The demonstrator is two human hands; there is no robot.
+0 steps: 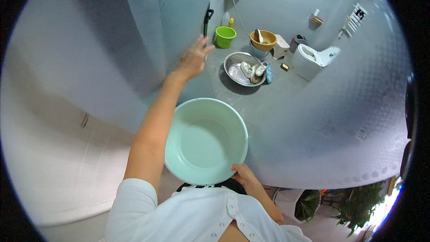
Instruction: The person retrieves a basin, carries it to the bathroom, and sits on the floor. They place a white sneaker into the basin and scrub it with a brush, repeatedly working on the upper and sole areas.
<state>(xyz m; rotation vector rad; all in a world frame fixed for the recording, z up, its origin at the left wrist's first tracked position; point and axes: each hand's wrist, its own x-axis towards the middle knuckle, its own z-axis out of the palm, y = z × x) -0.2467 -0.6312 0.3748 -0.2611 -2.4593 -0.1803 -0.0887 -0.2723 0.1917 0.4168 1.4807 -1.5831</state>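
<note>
A pale green plastic basin (206, 141) is held in front of my body, and nothing shows inside it. My right hand (241, 173) grips its near right rim, with the thumb over the edge. My left arm reaches forward past the basin's left side. At its end my left hand (196, 57), slightly blurred, has its fingers apart and holds nothing. It is at the edge of a grey-blue door (184, 16), just below a black door handle (209, 15); whether it touches the door is unclear.
On the tiled floor ahead, a steel basin (235, 74) holds white shoes (246, 69). Behind it are a green bucket (225, 37), a yellow basin (268, 38) and a white stool (281, 47). A toilet (307, 61) with raised lid stands right; plants (356, 201) are at lower right.
</note>
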